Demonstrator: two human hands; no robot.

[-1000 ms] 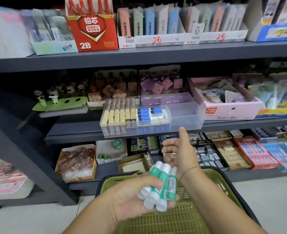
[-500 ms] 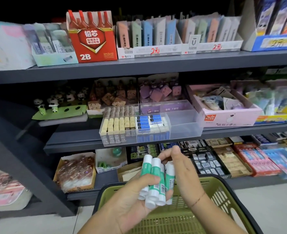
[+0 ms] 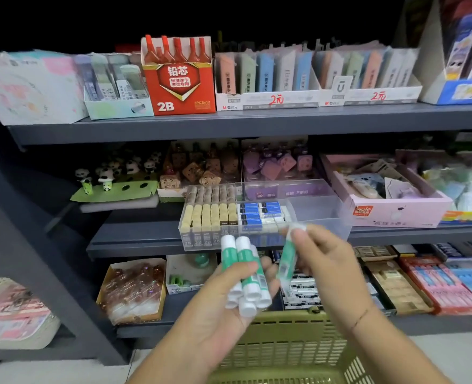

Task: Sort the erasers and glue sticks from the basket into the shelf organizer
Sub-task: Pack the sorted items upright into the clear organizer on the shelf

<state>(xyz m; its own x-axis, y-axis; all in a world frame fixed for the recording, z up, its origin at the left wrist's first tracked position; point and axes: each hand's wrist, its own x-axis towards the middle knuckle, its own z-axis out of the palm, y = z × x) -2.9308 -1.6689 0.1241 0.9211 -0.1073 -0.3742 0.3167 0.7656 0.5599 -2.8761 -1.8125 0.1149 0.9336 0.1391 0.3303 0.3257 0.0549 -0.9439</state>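
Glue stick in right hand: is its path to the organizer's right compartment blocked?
Nothing visible. The glue stick, pinched by the right hand, is before the organizer's clear front wall; its right compartment is open-topped.

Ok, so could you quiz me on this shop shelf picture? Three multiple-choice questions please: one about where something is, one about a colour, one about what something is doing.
1. Where does the clear organizer stand?
A) on the top shelf
B) on the middle shelf
C) on the floor

2. What colour are the glue sticks in the left hand?
A) green with white ends
B) red with black ends
C) all yellow

3. What is the right hand doing?
A) hanging open
B) holding a single glue stick
C) gripping an eraser

Answers:
1 B: it sits at that shelf's front edge, with one shelf above and one below.
2 A: the bodies are green and the ends white.
3 B: its fingers hold one stick, apart from the bundle.
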